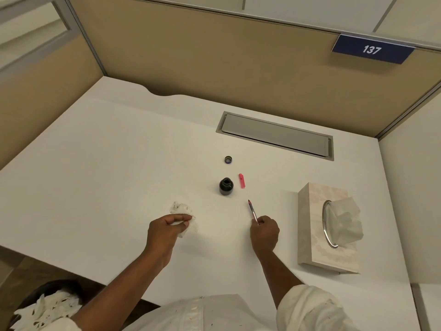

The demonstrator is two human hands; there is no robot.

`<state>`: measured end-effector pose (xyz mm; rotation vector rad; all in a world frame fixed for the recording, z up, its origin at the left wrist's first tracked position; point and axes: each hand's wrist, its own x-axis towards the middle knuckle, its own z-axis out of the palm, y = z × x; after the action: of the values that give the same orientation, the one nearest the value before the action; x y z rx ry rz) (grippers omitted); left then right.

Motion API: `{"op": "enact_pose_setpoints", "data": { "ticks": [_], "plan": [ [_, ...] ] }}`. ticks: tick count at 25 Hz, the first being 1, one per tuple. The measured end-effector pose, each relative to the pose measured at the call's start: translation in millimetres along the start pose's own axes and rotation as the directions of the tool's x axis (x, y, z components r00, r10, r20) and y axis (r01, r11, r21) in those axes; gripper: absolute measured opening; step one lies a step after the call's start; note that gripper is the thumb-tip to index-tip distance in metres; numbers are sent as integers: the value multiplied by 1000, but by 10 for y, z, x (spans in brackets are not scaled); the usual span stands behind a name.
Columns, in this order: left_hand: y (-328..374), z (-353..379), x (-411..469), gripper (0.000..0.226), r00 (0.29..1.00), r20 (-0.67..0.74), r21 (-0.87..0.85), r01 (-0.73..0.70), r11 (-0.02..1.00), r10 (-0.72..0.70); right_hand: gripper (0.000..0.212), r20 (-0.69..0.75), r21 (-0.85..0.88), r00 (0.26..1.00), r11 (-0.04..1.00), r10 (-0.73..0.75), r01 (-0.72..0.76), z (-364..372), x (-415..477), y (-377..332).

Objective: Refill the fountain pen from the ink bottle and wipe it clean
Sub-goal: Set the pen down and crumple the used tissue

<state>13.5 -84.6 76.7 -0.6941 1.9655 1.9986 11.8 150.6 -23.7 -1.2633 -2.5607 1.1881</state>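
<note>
**Black ink uncapped, both hands busy**

Open and upright, the ink bottle (226,186) stands on the white desk (119,163). Its cap (228,160) lies just behind it, well apart from the neck. To the right of the bottle and nearer the person, the right hand (265,232) pinches the fountain pen (252,211) by its rear end. The nib points up toward the bottle, tip low over the surface. To the left of the bottle and nearer the person, the left hand (164,229) curls thumb and fingers round a crumpled tissue (182,211) that shows dark spots. A pink pen piece (242,181) lies just right of the bottle; cap or barrel, I cannot tell.

Now the risks, as I judge them. A wet nib could drip or touch down and mark that white top. A reach past the bottle for the pink piece or the cap could clip it, and uncapped it would spill. The spotted tissue may smear rather than clean. Fresh ones sit in the tissue box (327,225), far right of the bottle.
</note>
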Motion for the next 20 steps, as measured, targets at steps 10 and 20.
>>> {"op": "enact_pose_setpoints", "data": {
  "ticks": [10, 20],
  "plan": [
    [38, 161, 135, 24, 999, 31, 3, 18, 1000, -18, 12, -5, 6, 1000, 1000, 12, -12, 83, 49, 31],
    [15, 171, 147, 25, 999, 20, -5, 41, 999, -41, 15, -1, -85, 1000, 996, -16, 16, 108, 40, 49]
  ]
}}
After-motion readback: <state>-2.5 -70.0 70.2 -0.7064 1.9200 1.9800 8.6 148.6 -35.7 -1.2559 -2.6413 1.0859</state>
